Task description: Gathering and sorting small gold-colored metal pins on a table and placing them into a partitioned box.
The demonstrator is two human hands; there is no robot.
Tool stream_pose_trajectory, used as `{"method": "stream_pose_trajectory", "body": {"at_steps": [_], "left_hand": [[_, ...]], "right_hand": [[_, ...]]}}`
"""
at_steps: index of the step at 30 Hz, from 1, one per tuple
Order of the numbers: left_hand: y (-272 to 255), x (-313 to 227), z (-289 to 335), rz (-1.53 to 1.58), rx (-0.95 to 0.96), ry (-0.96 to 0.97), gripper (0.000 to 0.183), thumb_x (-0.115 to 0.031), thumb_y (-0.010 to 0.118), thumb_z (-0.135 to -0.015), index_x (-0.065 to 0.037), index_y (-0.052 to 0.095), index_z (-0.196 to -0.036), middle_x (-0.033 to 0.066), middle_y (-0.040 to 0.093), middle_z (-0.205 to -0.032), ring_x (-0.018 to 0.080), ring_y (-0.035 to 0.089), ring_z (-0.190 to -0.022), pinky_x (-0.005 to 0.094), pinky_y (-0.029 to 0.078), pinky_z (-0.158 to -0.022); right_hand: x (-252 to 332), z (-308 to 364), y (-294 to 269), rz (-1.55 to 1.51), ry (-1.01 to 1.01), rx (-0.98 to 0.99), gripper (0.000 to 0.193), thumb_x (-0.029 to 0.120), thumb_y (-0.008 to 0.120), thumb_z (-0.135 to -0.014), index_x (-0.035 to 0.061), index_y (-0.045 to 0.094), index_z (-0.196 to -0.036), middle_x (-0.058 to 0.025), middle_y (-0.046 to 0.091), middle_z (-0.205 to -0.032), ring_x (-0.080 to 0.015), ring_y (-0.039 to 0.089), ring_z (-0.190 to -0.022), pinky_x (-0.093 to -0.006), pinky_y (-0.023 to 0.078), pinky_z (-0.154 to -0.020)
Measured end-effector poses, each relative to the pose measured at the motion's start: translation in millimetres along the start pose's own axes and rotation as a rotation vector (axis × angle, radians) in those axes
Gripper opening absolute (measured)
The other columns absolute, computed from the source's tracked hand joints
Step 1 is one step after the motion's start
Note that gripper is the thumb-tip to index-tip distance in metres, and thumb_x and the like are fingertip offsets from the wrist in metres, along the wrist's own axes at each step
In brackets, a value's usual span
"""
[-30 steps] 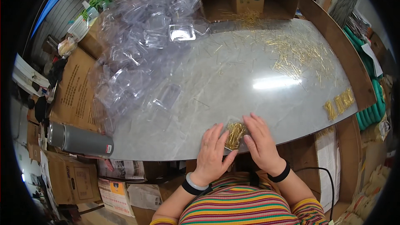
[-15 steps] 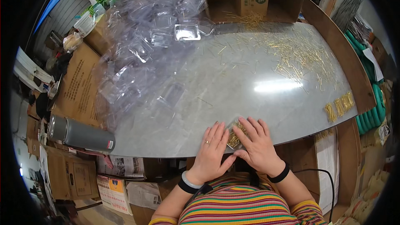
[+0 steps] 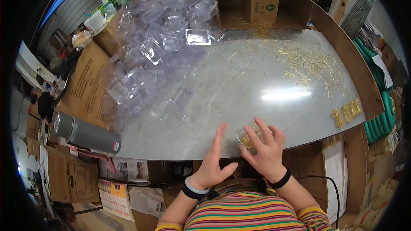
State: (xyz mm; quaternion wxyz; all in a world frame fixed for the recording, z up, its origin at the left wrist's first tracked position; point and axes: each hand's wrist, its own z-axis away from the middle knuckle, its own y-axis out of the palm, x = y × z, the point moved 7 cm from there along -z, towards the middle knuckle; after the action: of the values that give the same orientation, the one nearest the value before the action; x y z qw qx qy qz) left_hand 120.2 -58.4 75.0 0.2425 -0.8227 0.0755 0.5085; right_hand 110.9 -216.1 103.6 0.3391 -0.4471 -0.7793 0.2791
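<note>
Close to the table's front edge sits a small clear plastic box [image 3: 239, 140] filled with thin gold-coloured metal hooks or pins [image 3: 246, 141]. My right hand [image 3: 266, 152] is over it, thumb at its near side and fingers bent across the top and far side, hiding much of it. My left hand [image 3: 212, 158] is apart from the box, to its left, on edge with straight fingers and the thumb held out; nothing is in it.
Clear plastic shells [image 3: 150, 60] heap at the left. Loose gold metal pieces [image 3: 308, 62] lie at the far right, near several bundles [image 3: 346, 113] at the right edge. A grey bottle [image 3: 92, 136] stands left; a cardboard box [image 3: 295, 15] is at the back.
My left hand has come off the box and turned onto its edge. The box has shifted slightly right under my right hand, whose fingers are now more bent and spread.
</note>
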Motion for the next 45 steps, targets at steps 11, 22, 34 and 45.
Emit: {"method": "stream_pose_trajectory", "body": {"at_steps": [11,22,34,45], "left_hand": [[9,5,-10,-0.413,-0.080,0.013,0.080,-0.026,0.064,-0.096,0.010,0.022,-0.153,0.0304,0.025,-0.158,0.0465,0.023,-0.149,0.0514,0.023,-0.120],[34,5,-27,-0.679,0.073,0.013,0.069,-0.026,0.062,-0.095,0.008,0.034,-0.149,0.0247,0.033,-0.156,0.0467,0.029,-0.144,0.0553,0.027,-0.118],[1,9,-23,-0.903,0.089,-0.027,0.058,-0.030,0.066,-0.092,0.001,0.052,-0.139,0.0195,0.044,-0.150,0.0431,0.037,-0.140,0.0567,0.030,-0.116],[-2,15,-20,-0.909,0.043,0.021,0.053,-0.030,0.066,-0.091,-0.006,0.056,-0.138,0.0135,0.048,-0.149,0.0365,0.043,-0.137,0.0526,0.036,-0.112]], "right_hand": [[-1,0,26,0.153,0.018,0.256,0.062,0.037,0.071,-0.086,0.0114,0.055,-0.140,-0.0100,0.045,-0.152,-0.0422,0.037,-0.138,-0.0553,0.026,-0.113],[-23,9,20,-0.341,0.007,0.382,0.092,0.013,0.066,-0.079,-0.0018,0.019,-0.157,-0.0271,0.033,-0.157,-0.0403,0.036,-0.144,-0.0586,0.018,-0.120],[-71,-113,48,-0.273,-0.210,0.647,0.072,0.043,0.059,-0.098,0.0038,0.035,-0.152,-0.0278,0.034,-0.156,-0.0485,0.033,-0.142,-0.0519,0.030,-0.117],[-138,-251,230,0.151,-0.105,0.705,0.085,0.073,0.040,-0.093,0.0159,0.034,-0.156,-0.0163,0.023,-0.165,-0.0444,0.017,-0.151,-0.0601,0.013,-0.120]]}}
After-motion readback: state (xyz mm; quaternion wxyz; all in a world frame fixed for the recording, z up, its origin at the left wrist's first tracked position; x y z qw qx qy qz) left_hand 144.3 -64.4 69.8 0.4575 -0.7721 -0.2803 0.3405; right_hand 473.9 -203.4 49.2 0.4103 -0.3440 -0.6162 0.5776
